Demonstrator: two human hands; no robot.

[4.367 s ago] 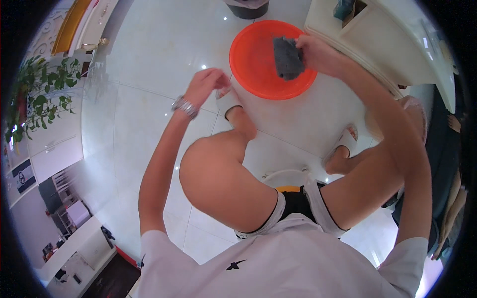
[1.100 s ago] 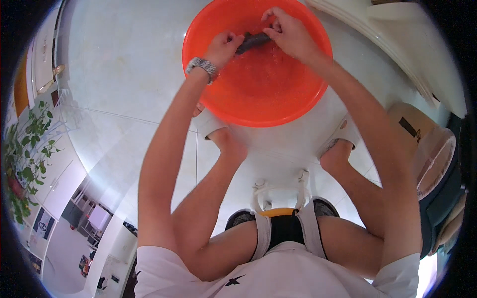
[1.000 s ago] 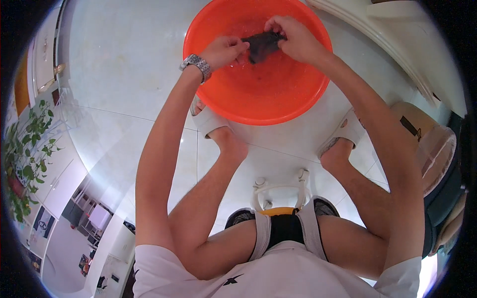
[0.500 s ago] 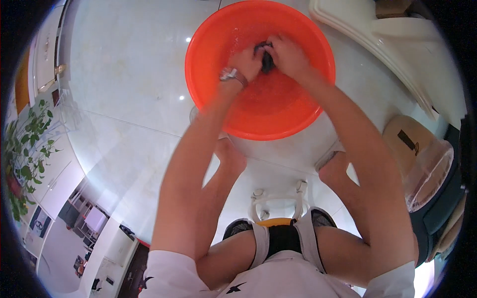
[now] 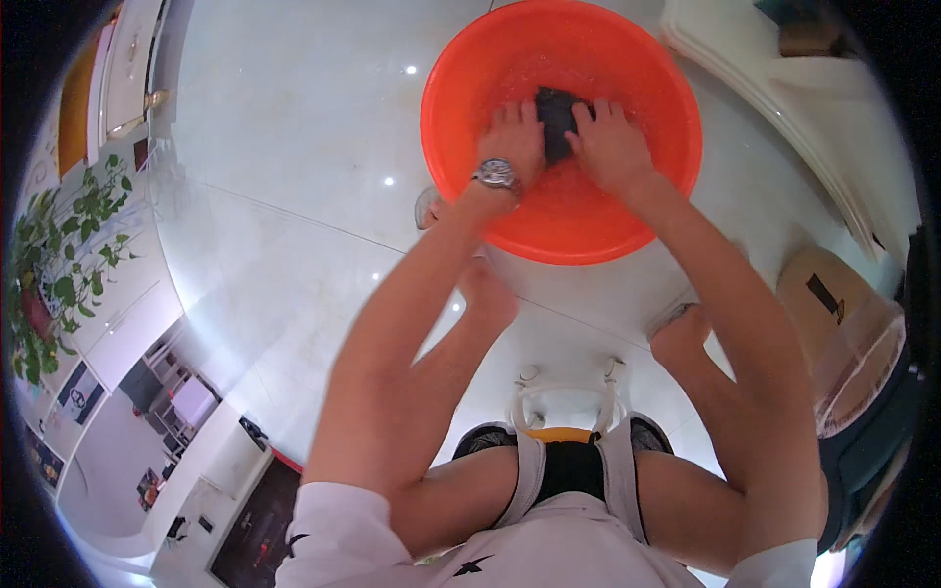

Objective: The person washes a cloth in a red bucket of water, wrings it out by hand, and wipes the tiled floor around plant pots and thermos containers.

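A dark, wet cloth (image 5: 556, 118) lies spread in shallow water inside a round orange basin (image 5: 443, 108) on the floor. My left hand (image 5: 514, 147), fingers stretched forward, rests against the cloth's left edge. On the other side, my right hand (image 5: 616, 152) is over the cloth's right edge with its fingers spread and its thumb reaching onto it. Neither hand appears closed round the cloth. A watch (image 5: 497, 174) with a metallic face is on my left wrist. What kind of garment or cloth it is cannot be made out.
My feet flank the near side of the basin on pale floor tiles (image 5: 294, 216). A cream curved furniture edge (image 5: 774, 118) rises at the far right, with a brown paper-like bag (image 5: 833, 294) nearer. A leafy plant (image 5: 69, 265) stands at the left.
The cloth was bunched up between my closed fingers; now it is spread flatter in the water. My hands have moved apart and lowered onto its edges. The view has shifted left.
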